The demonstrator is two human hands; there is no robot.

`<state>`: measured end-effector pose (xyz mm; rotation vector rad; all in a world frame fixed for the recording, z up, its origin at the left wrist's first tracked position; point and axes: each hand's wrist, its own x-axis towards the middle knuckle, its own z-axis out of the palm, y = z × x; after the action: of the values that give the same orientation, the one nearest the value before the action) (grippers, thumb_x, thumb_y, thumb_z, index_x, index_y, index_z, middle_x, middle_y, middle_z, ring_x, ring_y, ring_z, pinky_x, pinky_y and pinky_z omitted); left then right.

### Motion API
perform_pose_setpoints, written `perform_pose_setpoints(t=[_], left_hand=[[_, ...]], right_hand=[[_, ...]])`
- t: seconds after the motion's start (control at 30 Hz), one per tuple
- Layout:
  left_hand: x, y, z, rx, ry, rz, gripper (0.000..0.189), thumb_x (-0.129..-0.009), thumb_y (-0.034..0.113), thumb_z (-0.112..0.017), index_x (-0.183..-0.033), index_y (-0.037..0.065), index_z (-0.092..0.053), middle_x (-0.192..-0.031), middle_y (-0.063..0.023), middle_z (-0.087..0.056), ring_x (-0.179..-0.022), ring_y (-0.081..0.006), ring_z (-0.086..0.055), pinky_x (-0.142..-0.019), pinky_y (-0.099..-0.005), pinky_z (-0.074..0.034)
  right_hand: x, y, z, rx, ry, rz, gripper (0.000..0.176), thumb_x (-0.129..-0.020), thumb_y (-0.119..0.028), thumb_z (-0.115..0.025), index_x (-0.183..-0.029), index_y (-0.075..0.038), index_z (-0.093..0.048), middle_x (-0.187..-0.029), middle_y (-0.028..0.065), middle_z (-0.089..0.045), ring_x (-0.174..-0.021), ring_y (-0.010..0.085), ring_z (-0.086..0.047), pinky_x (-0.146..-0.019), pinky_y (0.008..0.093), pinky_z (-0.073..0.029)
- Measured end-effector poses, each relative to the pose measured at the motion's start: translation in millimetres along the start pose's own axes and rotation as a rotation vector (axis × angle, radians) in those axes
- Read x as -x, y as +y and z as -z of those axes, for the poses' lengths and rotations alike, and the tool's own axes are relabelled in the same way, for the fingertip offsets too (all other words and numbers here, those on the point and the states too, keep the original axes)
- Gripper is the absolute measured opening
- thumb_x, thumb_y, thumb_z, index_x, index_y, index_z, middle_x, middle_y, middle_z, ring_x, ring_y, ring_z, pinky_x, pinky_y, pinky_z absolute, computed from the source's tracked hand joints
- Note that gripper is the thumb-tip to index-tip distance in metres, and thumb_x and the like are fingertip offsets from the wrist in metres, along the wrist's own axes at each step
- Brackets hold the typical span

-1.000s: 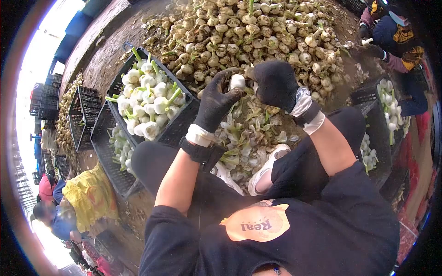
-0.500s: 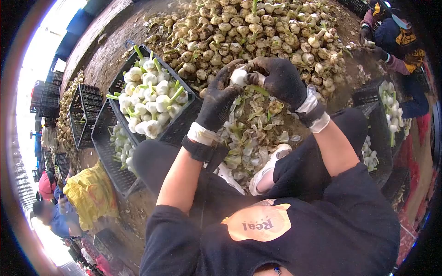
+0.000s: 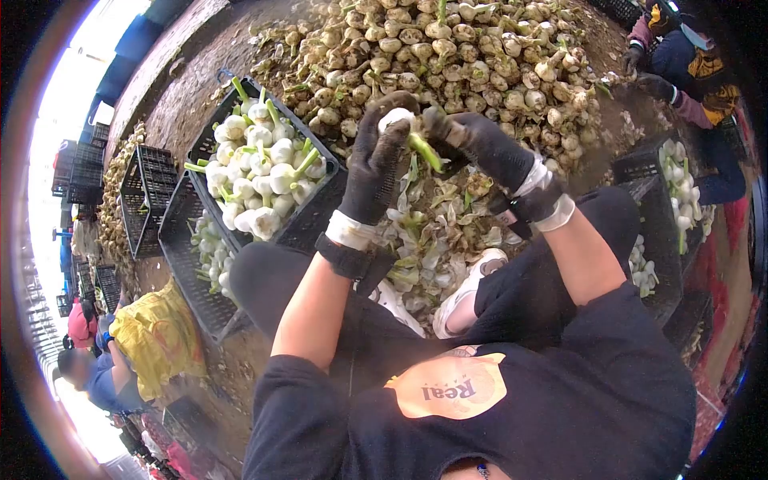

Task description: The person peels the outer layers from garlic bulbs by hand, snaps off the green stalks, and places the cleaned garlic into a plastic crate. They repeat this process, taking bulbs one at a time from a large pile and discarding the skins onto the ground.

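My left hand (image 3: 378, 164), in a dark glove, is closed round a white garlic bulb (image 3: 396, 120). A green stem (image 3: 426, 152) points down and to the right from the bulb. Close to the right of it is my right hand (image 3: 480, 148), also gloved, with its fingers bent together near the stem; whether they pinch anything is too small to tell. Beneath both hands lie loose peeled skins (image 3: 432, 232). Behind them rises a large heap of unpeeled garlic (image 3: 448, 64).
A black crate (image 3: 329, 160) of clean garlic bulbs stands on the left, above another crate (image 3: 184, 268). More crates (image 3: 672, 280) are at the right, near a co-worker (image 3: 696, 88). A yellow sack (image 3: 160, 336) and another person (image 3: 108, 380) are at lower left.
The bulb has turned and moved slightly left, so its green stem now shows between my hands. My right hand has rotated. The person at lower left has shifted an arm.
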<state>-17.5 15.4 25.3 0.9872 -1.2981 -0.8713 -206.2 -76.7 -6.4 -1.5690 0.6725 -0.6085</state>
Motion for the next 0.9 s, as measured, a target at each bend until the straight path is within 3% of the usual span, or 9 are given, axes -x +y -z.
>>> perform_pose_setpoints(t=[0.13, 0.3, 0.47, 0.53, 0.6, 0.63, 0.67, 0.77, 0.9], left_hand=[[-0.3, -0.4, -1.3, -0.080, -0.084, -0.103, 0.040, -0.101, 0.028, -0.052, -0.133, 0.004, -0.052, -0.127, -0.0102, -0.057, -0.119, -0.0181, -0.052, -0.101, -0.0315, -0.040], [-3.8, -23.6, 11.5, -0.373, -0.096, -0.434, 0.042, -0.102, 0.030, -0.048, -0.134, 0.003, -0.049, -0.131, -0.0147, -0.055, -0.115, -0.0238, -0.057, -0.100, -0.0342, -0.046], [0.3, -37.8, 20.4, -0.018, -0.005, 0.218, 0.047, -0.104, 0.037, -0.041, -0.133, 0.001, -0.046, -0.135, -0.0195, -0.052, -0.118, -0.0318, -0.058, -0.096, -0.0419, -0.052], [1.5, -41.1, 24.4, 0.061, 0.025, 0.222, 0.047, -0.105, 0.038, -0.039, -0.132, 0.000, -0.046, -0.133, -0.0213, -0.053, -0.117, -0.0356, -0.057, -0.094, -0.0438, -0.053], [0.8, -46.8, 30.1, -0.086, 0.004, 0.184, 0.047, -0.105, 0.038, -0.039, -0.130, -0.001, -0.047, -0.130, -0.0227, -0.054, -0.117, -0.0357, -0.057, -0.094, -0.0436, -0.053], [4.4, -54.6, 32.1, 0.150, 0.032, 0.184, 0.046, -0.105, 0.038, -0.039, -0.128, 0.000, -0.050, -0.127, -0.0220, -0.056, -0.116, -0.0351, -0.058, -0.094, -0.0431, -0.053], [4.0, -50.6, 29.4, 0.150, 0.034, 0.183, 0.046, -0.105, 0.038, -0.039, -0.128, 0.000, -0.050, -0.127, -0.0220, -0.056, -0.116, -0.0351, -0.058, -0.094, -0.0431, -0.053], [4.2, -24.9, 20.7, 1.081, 0.275, 0.564, 0.041, -0.104, 0.036, -0.043, -0.126, 0.002, -0.052, -0.120, -0.0181, -0.061, -0.110, -0.0312, -0.062, -0.094, -0.0406, -0.054], [6.5, -31.6, 8.8, 0.817, 0.170, 0.348, 0.032, -0.103, 0.023, -0.049, -0.125, 0.001, -0.053, -0.117, -0.0178, -0.063, -0.105, -0.0269, -0.064, -0.090, -0.0355, -0.054]], right_hand=[[4.8, -22.8, -19.6, 0.231, -0.008, 0.009, 0.038, -0.098, -0.033, -0.061, -0.110, 0.002, -0.068, -0.086, 0.0009, -0.067, -0.076, 0.0063, -0.056, -0.072, 0.0233, -0.047], [11.5, -36.9, -27.6, -0.177, 0.052, -0.180, 0.035, -0.099, -0.032, -0.059, -0.110, 0.000, -0.067, -0.084, 0.0001, -0.065, -0.075, 0.0050, -0.058, -0.070, 0.0234, -0.049], [10.8, -35.6, -23.1, -0.606, 0.055, 0.196, 0.041, -0.097, -0.038, -0.060, -0.116, -0.002, -0.061, -0.088, 0.0023, -0.064, -0.070, 0.0099, -0.060, -0.063, 0.0260, -0.051], [2.2, -22.3, -10.7, -0.648, 0.082, 0.271, 0.043, -0.096, -0.036, -0.062, -0.121, -0.001, -0.060, -0.092, 0.0029, -0.065, -0.073, 0.0125, -0.062, -0.065, 0.0273, -0.052], [-2.3, -27.6, 0.1, 0.065, 0.033, 0.162, 0.044, -0.096, -0.032, -0.061, -0.128, -0.003, -0.057, -0.096, 0.0081, -0.067, -0.081, 0.0200, -0.066, -0.072, 0.0318, -0.054], [0.2, -17.5, 0.4, 0.868, 0.073, 0.038, 0.043, -0.094, -0.025, -0.064, -0.132, -0.006, -0.055, -0.097, 0.0147, -0.066, -0.086, 0.0278, -0.066, -0.075, 0.0358, -0.053], [3.9, -1.4, -1.4, 1.135, 0.165, 0.407, 0.042, -0.090, -0.021, -0.068, -0.129, -0.008, -0.058, -0.098, 0.0179, -0.065, -0.086, 0.0327, -0.066, -0.074, 0.0387, -0.053], [0.8, 2.9, -17.4, 0.995, 0.223, 0.518, 0.042, -0.084, -0.018, -0.073, -0.123, -0.006, -0.061, -0.096, 0.0159, -0.066, -0.085, 0.0339, -0.066, -0.073, 0.0401, -0.053], [-6.2, -27.1, -46.4, 0.765, 0.478, 0.494, 0.037, -0.080, -0.018, -0.076, -0.113, -0.005, -0.064, -0.097, 0.0151, -0.067, -0.087, 0.0354, -0.066, -0.074, 0.0406, -0.053]])
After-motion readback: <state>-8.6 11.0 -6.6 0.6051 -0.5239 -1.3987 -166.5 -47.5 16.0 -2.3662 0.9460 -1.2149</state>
